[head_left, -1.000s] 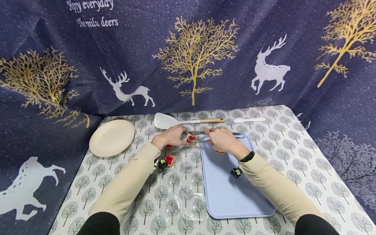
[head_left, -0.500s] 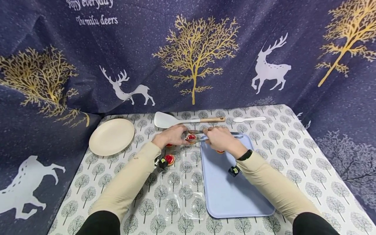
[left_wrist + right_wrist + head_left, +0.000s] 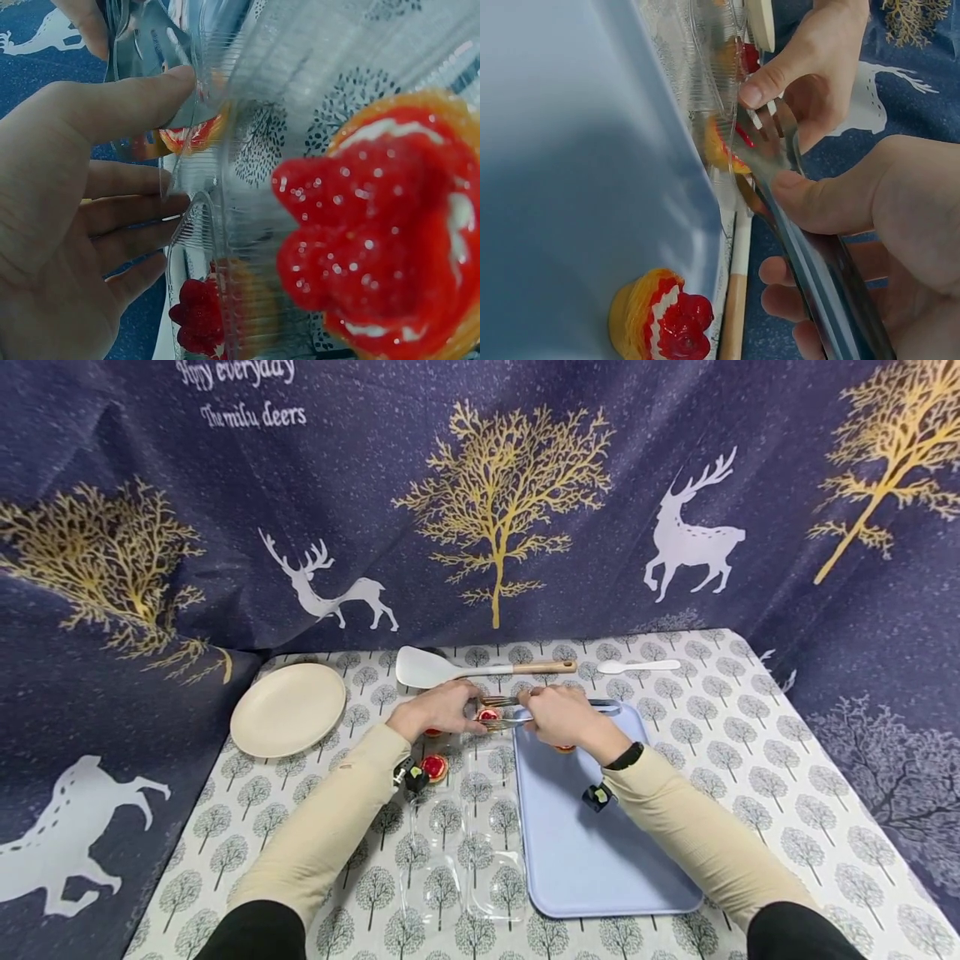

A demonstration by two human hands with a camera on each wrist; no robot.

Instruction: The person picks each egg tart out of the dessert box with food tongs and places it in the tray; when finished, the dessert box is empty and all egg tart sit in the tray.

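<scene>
My left hand (image 3: 442, 706) pinches the far rim of a clear plastic container (image 3: 495, 881), thumb on one side and fingers on the other. My right hand (image 3: 566, 718) grips metal tongs (image 3: 817, 277). The tongs' tips stand around a red-topped fruit tart (image 3: 489, 716) at the container's far end; whether they touch it I cannot tell. A second fruit tart (image 3: 434, 767) sits in the container by my left wrist. Another fruit tart (image 3: 199, 319) is partly hidden beside my left hand. Below my right hand, one more fruit tart (image 3: 660, 319) rests on the blue tray (image 3: 607, 860).
A cream plate (image 3: 287, 710) lies at the far left. Behind my hands is a white spatula (image 3: 427, 668) with a wooden handle, and right of it a small white spoon (image 3: 637, 666). The tray lies against the container's right side.
My right hand and the tongs have shifted very slightly left. My left hand stays on the container, and the tarts look unmoved.
</scene>
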